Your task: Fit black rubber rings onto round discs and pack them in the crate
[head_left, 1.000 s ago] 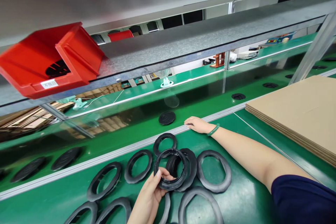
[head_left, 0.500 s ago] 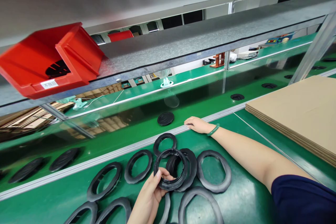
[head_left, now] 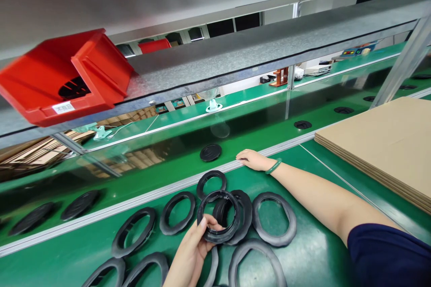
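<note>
Here, a grey shelf (head_left: 256, 49) runs beyond a green table (head_left: 310, 255) edged by a metal rail (head_left: 188, 183); a red bin (head_left: 101, 74) sits on the shelf. Hands apart, the right hand (head_left: 255, 159) rests loosely on the rail, while the left hand (head_left: 195, 247) pinches one black ring (head_left: 222, 236) over other rings (head_left: 292, 223).

Grey metal shelf (head_left: 252, 47); glare on green worktop (head_left: 313, 251); farther green bench (head_left: 247, 94); dark panels (head_left: 247, 22), pale wall (head_left: 278, 15) behind.

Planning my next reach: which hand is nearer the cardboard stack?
Right. The right hand rests at the metal rail, left of the cardboard stack in view; the left hand, holding a black ring, is farther left and nearer the camera.
</note>
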### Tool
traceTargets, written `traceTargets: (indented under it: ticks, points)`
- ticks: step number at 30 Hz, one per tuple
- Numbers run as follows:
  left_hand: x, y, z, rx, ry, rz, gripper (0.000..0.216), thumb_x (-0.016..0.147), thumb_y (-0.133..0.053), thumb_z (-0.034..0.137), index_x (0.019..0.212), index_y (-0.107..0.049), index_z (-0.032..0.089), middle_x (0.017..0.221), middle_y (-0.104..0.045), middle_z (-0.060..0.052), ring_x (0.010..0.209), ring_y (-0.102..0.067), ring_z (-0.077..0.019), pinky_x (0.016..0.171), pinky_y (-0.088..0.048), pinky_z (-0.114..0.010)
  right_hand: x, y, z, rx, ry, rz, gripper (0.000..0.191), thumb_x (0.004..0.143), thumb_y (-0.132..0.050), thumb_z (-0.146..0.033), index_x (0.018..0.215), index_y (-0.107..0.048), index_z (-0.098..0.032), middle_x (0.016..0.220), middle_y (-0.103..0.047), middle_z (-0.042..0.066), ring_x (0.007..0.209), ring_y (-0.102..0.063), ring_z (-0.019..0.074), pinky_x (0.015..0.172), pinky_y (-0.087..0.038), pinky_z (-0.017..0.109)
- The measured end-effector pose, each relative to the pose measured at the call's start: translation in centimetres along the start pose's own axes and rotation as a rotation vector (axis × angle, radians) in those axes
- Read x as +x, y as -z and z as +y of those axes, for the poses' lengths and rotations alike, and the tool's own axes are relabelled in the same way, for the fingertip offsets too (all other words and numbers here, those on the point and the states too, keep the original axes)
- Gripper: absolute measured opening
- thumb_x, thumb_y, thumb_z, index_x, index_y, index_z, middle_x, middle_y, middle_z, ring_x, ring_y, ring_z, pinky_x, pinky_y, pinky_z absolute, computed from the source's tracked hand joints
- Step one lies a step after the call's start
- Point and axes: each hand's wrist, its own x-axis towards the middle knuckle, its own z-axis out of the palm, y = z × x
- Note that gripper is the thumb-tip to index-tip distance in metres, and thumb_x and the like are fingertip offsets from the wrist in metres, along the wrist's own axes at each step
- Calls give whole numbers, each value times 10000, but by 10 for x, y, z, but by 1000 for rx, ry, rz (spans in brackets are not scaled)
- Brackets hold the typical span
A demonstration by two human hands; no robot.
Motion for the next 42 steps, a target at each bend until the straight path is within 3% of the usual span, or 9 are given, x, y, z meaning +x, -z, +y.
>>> traceTargets:
  ticks: [42]
  points:
    - [1,0,-1,4,5,6,418,704,-768,552,830,-675,165,745,-729,-55,716,-671,-173,680,-529,-257,-1,2,-2,-3,2,-1,249,905,-580,-140,1110,-719,-164,1171,-679,93,1121,-594,248,1018,-457,396]
